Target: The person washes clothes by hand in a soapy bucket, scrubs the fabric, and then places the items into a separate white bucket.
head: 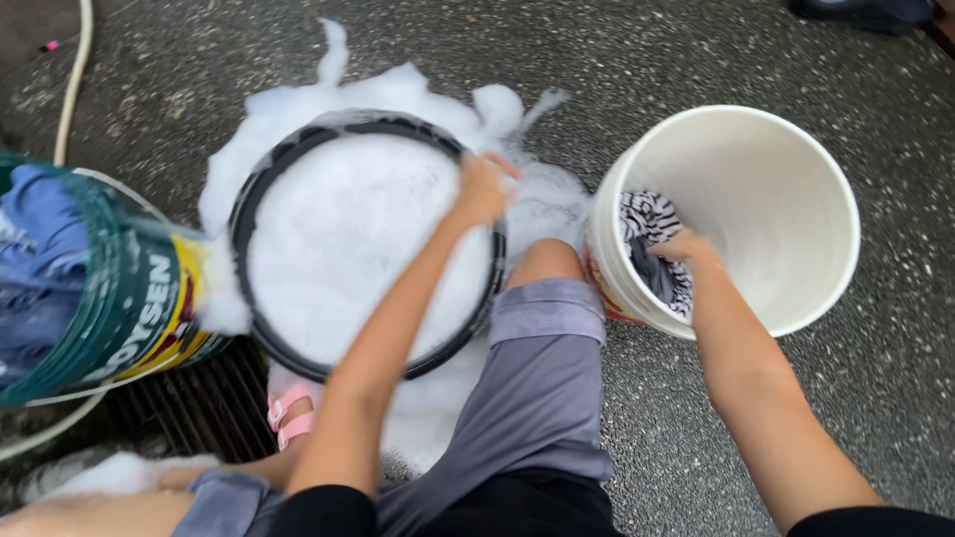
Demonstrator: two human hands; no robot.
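Black basin (261, 194) brimming with white foam (348, 239), white bucket (796, 189), black-and-white striped cloth (652, 221), green bucket (119, 298), blue clothes (35, 259), grey shorts (537, 388), pink sandal (288, 416), speckled grey floor (895, 378)

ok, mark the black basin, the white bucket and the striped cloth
black basin (261, 179): head view, on its left rim, bare of foam.
white bucket (786, 199): head view, on its bare inner wall.
striped cloth (647, 217): head view, on the upper fold, above the right hand (688, 249).

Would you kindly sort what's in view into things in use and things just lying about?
In use: left hand on black basin; right hand on striped cloth; white bucket.
Lying about: green bucket, hose, foam on ground.
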